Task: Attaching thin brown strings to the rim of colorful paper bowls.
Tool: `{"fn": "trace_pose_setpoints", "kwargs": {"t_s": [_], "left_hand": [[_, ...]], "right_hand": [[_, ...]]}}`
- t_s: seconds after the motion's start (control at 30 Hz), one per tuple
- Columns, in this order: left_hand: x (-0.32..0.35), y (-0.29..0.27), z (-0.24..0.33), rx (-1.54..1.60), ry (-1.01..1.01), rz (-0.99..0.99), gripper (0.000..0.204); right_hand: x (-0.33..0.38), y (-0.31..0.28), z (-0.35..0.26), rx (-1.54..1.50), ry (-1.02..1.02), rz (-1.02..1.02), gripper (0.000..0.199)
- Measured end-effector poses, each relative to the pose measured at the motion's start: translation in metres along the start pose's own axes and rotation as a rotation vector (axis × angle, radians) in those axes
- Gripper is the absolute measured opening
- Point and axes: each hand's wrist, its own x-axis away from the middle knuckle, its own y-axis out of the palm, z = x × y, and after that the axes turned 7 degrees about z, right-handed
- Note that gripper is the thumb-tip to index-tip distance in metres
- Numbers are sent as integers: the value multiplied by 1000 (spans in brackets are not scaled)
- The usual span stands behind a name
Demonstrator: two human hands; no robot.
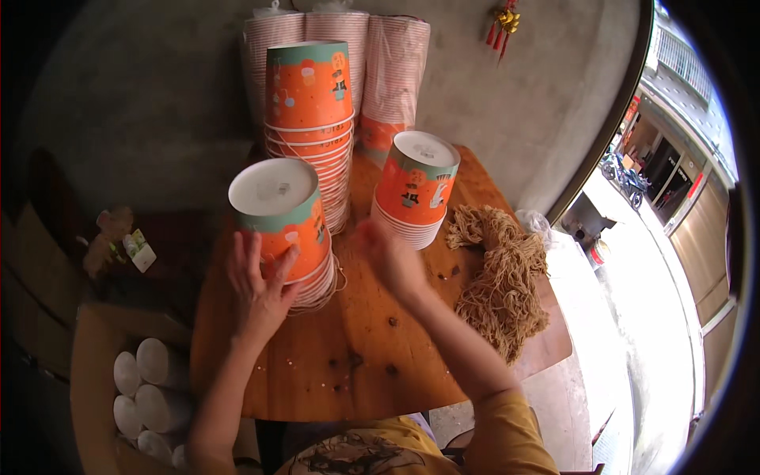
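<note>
A stack of orange paper buckets [273, 226] with green bands stands upside down at the near left of the table, its white base up. My left hand [260, 277] lies against its side, fingers spread. Thin string loops [339, 273] hang around the stacked rims at its lower right. My right hand [389, 257] is curled just in front of the shorter upturned bucket stack [416, 190]. It is slightly blurred, and what its fingers hold, if anything, is hidden. Behind stands a taller upturned bucket stack [309, 87], with string at its rims.
A tangled bundle of tan string [503, 277] lies on the wooden table [340, 380] at the right. Plastic-wrapped bucket stacks [396, 71] stand against the wall. At lower left, a cardboard box [99, 348] holds several white rolled or cup-like pieces. Daylight enters through a doorway at right.
</note>
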Motion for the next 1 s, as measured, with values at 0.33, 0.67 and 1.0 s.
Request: {"fn": "trace_pose_setpoints", "kwargs": {"t_s": [0.33, 0.67, 1.0], "left_hand": [[13, -8, 11, 104, -42, 1, 77], [-37, 68, 91, 512, 47, -275, 78], [-119, 83, 112, 1364, -468, 10, 51]], "right_hand": [[-104, -98, 53, 431, -236, 172, 20], [-146, -125, 32, 337, -180, 145, 17], [-75, -207, -21, 46, -305, 393, 14]]}}
